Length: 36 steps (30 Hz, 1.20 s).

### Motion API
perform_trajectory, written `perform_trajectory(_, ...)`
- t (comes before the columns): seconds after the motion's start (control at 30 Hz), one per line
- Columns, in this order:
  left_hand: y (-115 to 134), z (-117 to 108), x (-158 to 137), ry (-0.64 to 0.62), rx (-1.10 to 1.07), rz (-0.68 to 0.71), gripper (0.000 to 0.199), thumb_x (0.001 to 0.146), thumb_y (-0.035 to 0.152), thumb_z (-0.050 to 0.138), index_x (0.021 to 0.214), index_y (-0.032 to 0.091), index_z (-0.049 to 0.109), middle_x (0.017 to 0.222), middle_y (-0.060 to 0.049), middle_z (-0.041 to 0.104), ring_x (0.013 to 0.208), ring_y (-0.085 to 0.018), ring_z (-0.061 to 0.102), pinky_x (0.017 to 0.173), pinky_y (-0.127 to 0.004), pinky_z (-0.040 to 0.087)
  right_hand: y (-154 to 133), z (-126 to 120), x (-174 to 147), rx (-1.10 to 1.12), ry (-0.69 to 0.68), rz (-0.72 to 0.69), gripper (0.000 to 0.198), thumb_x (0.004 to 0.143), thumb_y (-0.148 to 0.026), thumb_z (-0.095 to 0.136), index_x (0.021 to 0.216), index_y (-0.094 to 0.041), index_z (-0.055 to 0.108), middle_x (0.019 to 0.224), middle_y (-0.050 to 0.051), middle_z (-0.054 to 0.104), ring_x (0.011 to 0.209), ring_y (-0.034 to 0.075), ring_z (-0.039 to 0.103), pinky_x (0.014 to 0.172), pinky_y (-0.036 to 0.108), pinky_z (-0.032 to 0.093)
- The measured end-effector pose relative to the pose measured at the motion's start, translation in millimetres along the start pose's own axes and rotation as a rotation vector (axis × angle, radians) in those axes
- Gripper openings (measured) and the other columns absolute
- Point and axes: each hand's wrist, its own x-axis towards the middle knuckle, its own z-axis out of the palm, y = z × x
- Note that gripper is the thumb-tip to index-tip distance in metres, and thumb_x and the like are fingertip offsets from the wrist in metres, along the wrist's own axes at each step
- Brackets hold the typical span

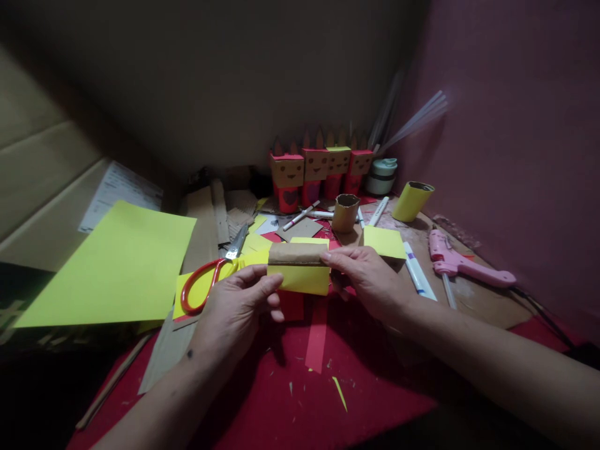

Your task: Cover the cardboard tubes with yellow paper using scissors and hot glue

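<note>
Between my two hands is a small piece of yellow paper (304,281) with a brown cardboard strip (300,253) along its upper edge. My left hand (239,306) pinches its left end, thumb on the yellow front. The right end is gripped by my right hand (363,278), whose thumb and finger meet near the cardboard's corner; the other fingers are partly hidden. Just beyond my left hand lie scissors (206,284) with red handles, resting on yellow paper scraps. A strip of red paper (317,340) lies below the held piece.
Several box-headed cardboard figures (287,178) line the back. A cardboard tube (345,212), a yellow-covered tube (412,201), a marker (415,269) and a pink glue gun (469,262) are nearby. A large yellow sheet (126,269) lies left. Thin trimmings dot the red tabletop (375,387).
</note>
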Motion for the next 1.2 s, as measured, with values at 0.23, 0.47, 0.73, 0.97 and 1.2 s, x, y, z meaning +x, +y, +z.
perform_trajectory(0.23, -2, 0, 2, -0.003, -0.027, -0.013, 0.034, 0.062, 0.023, 0.084, 0.088, 0.012, 0.065, 0.052, 0.003, 0.057, 0.045, -0.008, 0.05, 0.04, -0.02, 0.049, 0, 1, -2, 0.005, -0.003, 0.004, 0.031, 0.088, -0.036, 0.054, 0.064, -0.017, 0.059, 0.05, -0.004, 0.048, 0.041, 0.007, 0.039, 0.039, 0.023, 0.027)
perform_trajectory(0.47, -3, 0, 2, 0.012, -0.012, -0.001, 0.03, 0.063, 0.023, 0.083, 0.084, 0.013, 0.065, 0.053, 0.004, 0.057, 0.045, -0.008, 0.051, 0.04, -0.019, 0.049, 5, 2, 1, 0.075, -0.01, 0.015, 0.028, 0.084, -0.036, 0.057, 0.064, -0.017, 0.061, 0.051, -0.003, 0.049, 0.042, 0.009, 0.04, 0.038, 0.024, 0.027)
perform_trajectory(0.73, -1, 2, 1, 0.006, -0.012, -0.011, 0.03, 0.062, 0.024, 0.084, 0.083, 0.014, 0.065, 0.052, 0.004, 0.057, 0.044, -0.008, 0.051, 0.04, -0.019, 0.049, 5, 2, -2, 0.16, -0.045, 0.029, 0.026, 0.077, -0.037, 0.064, 0.062, -0.017, 0.057, 0.053, -0.003, 0.049, 0.046, 0.008, 0.04, 0.043, 0.022, 0.03)
perform_trajectory(0.97, -1, 3, 1, 0.024, 0.002, 0.008, 0.028, 0.062, 0.023, 0.084, 0.082, 0.014, 0.067, 0.051, 0.004, 0.057, 0.046, -0.009, 0.051, 0.04, -0.02, 0.05, 8, 0, 0, 0.128, -0.045, 0.001, 0.019, 0.074, -0.032, 0.07, 0.068, -0.015, 0.065, 0.058, -0.003, 0.051, 0.05, 0.008, 0.043, 0.047, 0.023, 0.033)
perform_trajectory(1.2, 0, 1, -1, 0.016, 0.026, -0.006, 0.027, 0.064, 0.023, 0.082, 0.082, 0.013, 0.066, 0.048, 0.002, 0.059, 0.041, -0.01, 0.053, 0.039, -0.021, 0.048, 9, -1, 2, 0.1, -0.017, -0.017, 0.015, 0.074, -0.029, 0.07, 0.073, -0.014, 0.069, 0.058, -0.003, 0.051, 0.051, 0.008, 0.041, 0.049, 0.025, 0.031)
